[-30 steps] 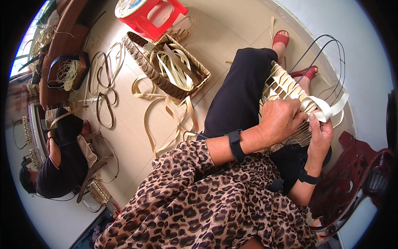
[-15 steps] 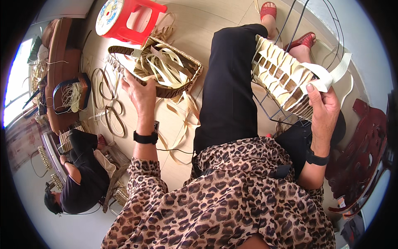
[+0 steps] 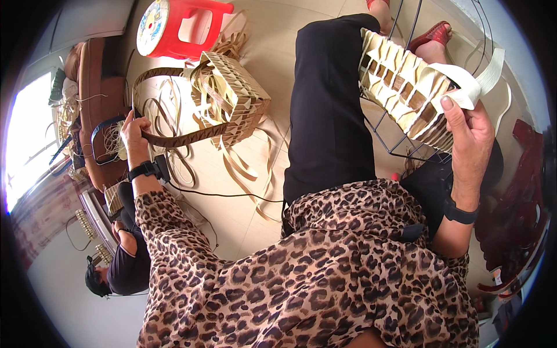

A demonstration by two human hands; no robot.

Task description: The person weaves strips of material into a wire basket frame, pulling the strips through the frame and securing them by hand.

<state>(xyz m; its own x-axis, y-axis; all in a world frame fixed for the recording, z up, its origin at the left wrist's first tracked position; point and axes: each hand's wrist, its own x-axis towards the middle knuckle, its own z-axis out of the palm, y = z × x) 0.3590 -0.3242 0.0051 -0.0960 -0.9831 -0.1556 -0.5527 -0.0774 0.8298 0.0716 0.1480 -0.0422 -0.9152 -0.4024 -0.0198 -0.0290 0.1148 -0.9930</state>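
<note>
Beside one leg [image 3: 328, 104], a wire basket [image 3: 400, 78] is looking only part-woven, bare wires showing below; farther left, a strip-filled basket [image 3: 248, 87] is tilting, the left hand [image 3: 134, 132] gripping its brown handle [image 3: 188, 138] while the right hand [image 3: 471, 124] is pinching a loose-ended white strip [image 3: 491, 71].

Basket [image 3: 250, 95] tipped over by its handle [image 3: 197, 137]
The left hand [image 3: 134, 137] has been taken off the pale woven piece [image 3: 400, 87] and swung out leftward — the handle is now clasped by it, and the basket, upright earlier, has been turned with its mouth toward that hand.
</note>
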